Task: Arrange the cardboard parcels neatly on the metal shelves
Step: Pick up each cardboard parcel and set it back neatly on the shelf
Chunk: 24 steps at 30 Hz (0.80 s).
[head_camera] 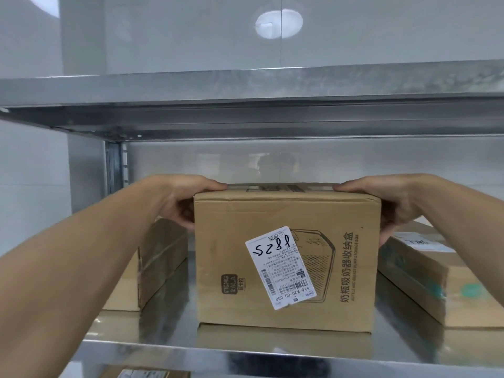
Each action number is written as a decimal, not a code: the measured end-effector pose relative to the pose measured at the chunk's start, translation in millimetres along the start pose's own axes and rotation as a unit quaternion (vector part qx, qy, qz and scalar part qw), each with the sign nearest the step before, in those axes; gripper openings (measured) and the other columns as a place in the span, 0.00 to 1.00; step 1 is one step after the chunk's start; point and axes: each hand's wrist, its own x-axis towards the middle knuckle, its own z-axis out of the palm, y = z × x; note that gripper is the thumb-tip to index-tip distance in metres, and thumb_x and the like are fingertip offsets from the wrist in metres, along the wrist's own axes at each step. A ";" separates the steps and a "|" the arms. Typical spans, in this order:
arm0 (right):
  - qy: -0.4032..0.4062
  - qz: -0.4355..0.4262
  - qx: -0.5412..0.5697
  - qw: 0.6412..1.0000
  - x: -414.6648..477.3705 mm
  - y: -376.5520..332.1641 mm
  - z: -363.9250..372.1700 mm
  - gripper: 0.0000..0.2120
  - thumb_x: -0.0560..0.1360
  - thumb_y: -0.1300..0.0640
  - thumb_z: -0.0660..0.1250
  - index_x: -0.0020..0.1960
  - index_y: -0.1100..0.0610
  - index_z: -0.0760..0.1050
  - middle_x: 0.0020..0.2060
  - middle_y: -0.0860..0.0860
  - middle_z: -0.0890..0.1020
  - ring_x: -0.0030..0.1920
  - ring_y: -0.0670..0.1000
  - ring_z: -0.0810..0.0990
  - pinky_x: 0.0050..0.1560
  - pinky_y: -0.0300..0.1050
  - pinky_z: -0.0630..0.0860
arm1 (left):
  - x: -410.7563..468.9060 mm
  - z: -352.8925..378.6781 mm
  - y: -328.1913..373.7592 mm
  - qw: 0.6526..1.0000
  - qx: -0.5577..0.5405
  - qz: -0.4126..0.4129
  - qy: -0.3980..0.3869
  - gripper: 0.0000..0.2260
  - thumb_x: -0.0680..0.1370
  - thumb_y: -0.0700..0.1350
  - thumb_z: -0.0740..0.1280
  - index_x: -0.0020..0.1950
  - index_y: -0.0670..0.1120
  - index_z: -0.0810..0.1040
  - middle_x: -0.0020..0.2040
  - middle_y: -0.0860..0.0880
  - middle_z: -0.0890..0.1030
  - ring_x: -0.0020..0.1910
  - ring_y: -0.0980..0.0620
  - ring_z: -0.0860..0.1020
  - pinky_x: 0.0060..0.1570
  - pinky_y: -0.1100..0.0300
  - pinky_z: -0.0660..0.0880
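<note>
Room: glossy pale wall (191,36) behind the rack, with an oval light patch (278,24) reflected high on it.
Upper shelf (245,85): bare steel seen edge-on, across the whole width.
Upright (114,165): slotted metal post at the back left, under the upper shelf.
Middle shelf (163,320): polished steel, mirroring the boxes that stand on it; three parcels in a row.
Storage-box parcel (223,236): brown carton in the middle of the middle shelf, close to the front lip, standing square to the camera, its base meeting its own reflection; printing turned sideways, reading "BOTTLE AND BREAST PUMP STORAGE BOX".
Shipping label (281,267): white, stuck askew on the front face, upside down, with handwritten digits and barcodes.
Left parcel (158,257): lower brown carton just beside, set further back, apart from the middle one.
Right parcel (425,279): flat carton with teal marks and a white sticker on top, angled, near the middle one.
Lower parcel (141,373): only a top sliver visible on the shelf below.
Left hand (185,197): thumb laid along the top left edge, fingers (182,219) curled on the left side, gripping the carton.
Right hand (390,203): mirrored grip, thumb on the top right edge, fingers wrapped down the right side.
</note>
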 end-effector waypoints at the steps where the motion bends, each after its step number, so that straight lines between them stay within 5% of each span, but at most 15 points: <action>1: -0.001 0.002 -0.008 1.000 0.9 -1.0 -0.2 0.34 0.75 0.34 0.68 0.65 0.63 0.77 0.51 0.67 0.85 0.50 0.69 0.86 0.52 0.66 0.83 | 1.9 -1.2 1.1 1.000 0.011 -0.007 -0.007 0.19 0.77 0.60 0.71 0.57 0.46 0.79 0.47 0.42 0.81 0.44 0.45 0.81 0.46 0.49 0.82; 6: -0.004 0.000 -0.025 1.000 5.3 -4.5 -1.7 0.31 0.75 0.38 0.69 0.63 0.63 0.78 0.50 0.66 0.86 0.47 0.67 0.87 0.38 0.60 0.85 | 12.5 -3.2 4.3 0.999 0.037 -0.008 -0.014 0.17 0.78 0.58 0.70 0.55 0.44 0.81 0.42 0.43 0.83 0.42 0.45 0.82 0.48 0.48 0.82; 14: 0.009 -0.023 -0.072 0.997 9.6 -7.5 -2.5 0.28 0.77 0.38 0.66 0.61 0.62 0.80 0.48 0.64 0.87 0.44 0.64 0.87 0.40 0.58 0.85 | 17.6 -0.6 5.5 0.998 0.063 0.007 -0.011 0.17 0.80 0.56 0.67 0.59 0.44 0.81 0.45 0.43 0.83 0.42 0.46 0.82 0.44 0.50 0.83; 24: 0.016 -0.027 -0.079 0.996 12.4 -5.7 0.4 0.25 0.79 0.39 0.65 0.60 0.61 0.80 0.48 0.64 0.87 0.43 0.63 0.87 0.37 0.57 0.85 | 18.7 4.6 6.6 0.998 0.063 0.007 -0.009 0.15 0.81 0.55 0.66 0.58 0.44 0.82 0.48 0.43 0.83 0.46 0.46 0.81 0.54 0.47 0.81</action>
